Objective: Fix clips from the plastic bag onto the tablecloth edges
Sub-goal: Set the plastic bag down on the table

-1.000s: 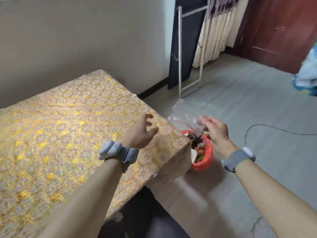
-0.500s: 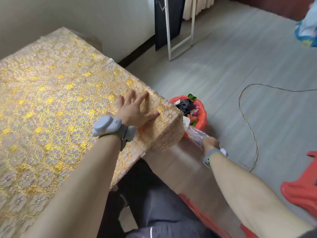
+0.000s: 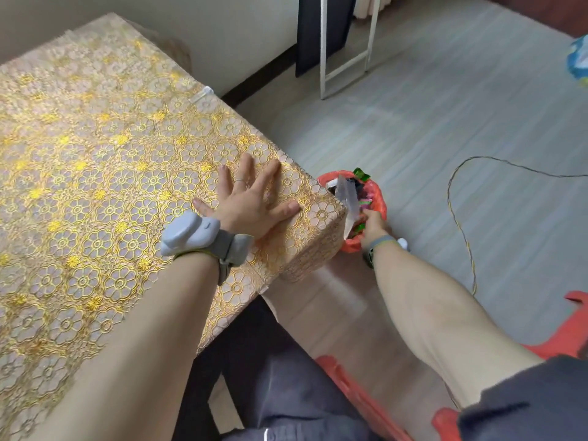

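A gold floral lace tablecloth (image 3: 105,173) covers the table and hangs over its near right corner. My left hand (image 3: 251,202) lies flat on the cloth by that corner, fingers spread. My right hand (image 3: 372,222) is down beside the corner, over a red bin (image 3: 375,192) full of rubbish, closed on a clear plastic bag (image 3: 348,194) that sticks up from it. A clear clip (image 3: 203,95) sits on the table's far right edge. The bag's contents cannot be made out.
A white metal frame (image 3: 346,65) and a dark panel (image 3: 321,30) lean against the wall at the back. A thin cable (image 3: 461,218) loops over the grey floor on the right. Red plastic stools (image 3: 566,338) stand close by my legs.
My left hand has dropped flat onto the cloth near the corner. My right hand has gone down from table height to the red bin with the clear bag. The view has tilted downward.
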The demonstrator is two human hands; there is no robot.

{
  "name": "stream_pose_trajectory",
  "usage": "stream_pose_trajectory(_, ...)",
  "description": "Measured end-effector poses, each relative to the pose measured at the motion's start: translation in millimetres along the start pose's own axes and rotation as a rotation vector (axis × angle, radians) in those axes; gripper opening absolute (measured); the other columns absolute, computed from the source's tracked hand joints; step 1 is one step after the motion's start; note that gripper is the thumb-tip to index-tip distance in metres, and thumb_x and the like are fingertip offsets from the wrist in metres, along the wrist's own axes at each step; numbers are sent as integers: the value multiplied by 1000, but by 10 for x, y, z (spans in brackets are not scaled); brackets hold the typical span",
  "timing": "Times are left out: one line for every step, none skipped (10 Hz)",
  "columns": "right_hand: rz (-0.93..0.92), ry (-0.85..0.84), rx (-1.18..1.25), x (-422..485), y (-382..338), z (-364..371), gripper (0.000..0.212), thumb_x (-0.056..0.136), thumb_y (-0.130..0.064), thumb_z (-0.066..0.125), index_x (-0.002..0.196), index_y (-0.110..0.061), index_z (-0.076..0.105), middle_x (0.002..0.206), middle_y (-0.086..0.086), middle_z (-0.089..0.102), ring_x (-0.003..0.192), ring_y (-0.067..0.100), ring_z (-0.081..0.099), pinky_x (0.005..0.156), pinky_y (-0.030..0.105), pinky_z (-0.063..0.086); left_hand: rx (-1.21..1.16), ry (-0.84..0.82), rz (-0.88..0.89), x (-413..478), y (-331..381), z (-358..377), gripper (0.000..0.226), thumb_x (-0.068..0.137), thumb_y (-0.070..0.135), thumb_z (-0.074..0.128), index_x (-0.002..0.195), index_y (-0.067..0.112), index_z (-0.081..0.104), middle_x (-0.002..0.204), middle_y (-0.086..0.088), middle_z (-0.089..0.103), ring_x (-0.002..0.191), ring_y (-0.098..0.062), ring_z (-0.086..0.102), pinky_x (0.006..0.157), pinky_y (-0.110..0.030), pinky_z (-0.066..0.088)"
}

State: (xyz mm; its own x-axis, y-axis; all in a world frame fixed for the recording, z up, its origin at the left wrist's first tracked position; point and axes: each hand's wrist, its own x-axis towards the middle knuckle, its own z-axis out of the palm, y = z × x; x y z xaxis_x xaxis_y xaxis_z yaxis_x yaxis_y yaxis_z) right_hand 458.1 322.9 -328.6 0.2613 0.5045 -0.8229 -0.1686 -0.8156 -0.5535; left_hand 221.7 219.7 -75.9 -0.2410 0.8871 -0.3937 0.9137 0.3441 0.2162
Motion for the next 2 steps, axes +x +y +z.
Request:
stream_pose_trajectory(21,-39,28,-131,23,-48,30,75,-33,62,92,-8,66,85,12,71,64,32,70,51,29,54,4,-6,-12,10,-9,9,86,71,88,37,141,63,-4,157,19,-23,146,-27,-22,101,-80,-2)
stream_pose_trajectory(20,-53,9,-231,38,-4,40,68,-33,60,98,-9,68,88,13,74,70,35,72,63,46,62,17,-2,-6,-12,31,0,85,70,88,37,141,63,-3,158,18,-21,146,-27,-21,101,-80,-1)
